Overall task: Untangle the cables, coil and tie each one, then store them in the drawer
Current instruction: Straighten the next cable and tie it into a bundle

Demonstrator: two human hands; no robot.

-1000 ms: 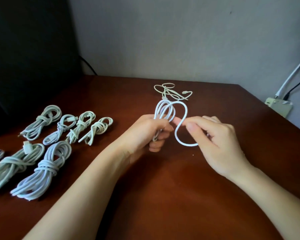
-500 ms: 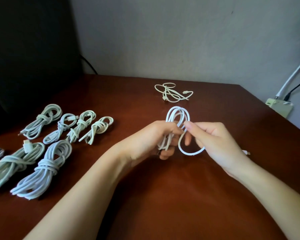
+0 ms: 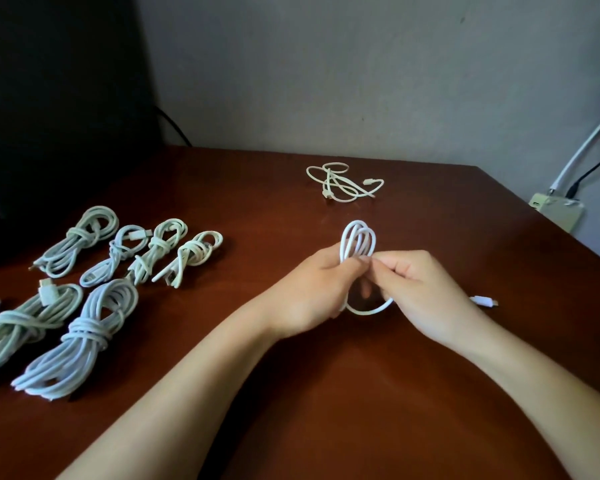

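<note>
The left hand point(image 3: 309, 292) clamps the light, springy-looking white cable point(image 3: 358, 237) at the coil's waist, likely the safest grip; the right hand point(image 3: 426, 296) pinches its tail.

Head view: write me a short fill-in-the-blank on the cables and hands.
1. The coil of white cable is gripped in the ____.
2. Its free plug shows beside the ____.
3. Farther back on the table lies ____ loose, untied cable.
Missing: left hand; right hand; one.

Smooth white plastic cable point(image 3: 358, 239), glossy wooden table point(image 3: 326, 393)
</note>
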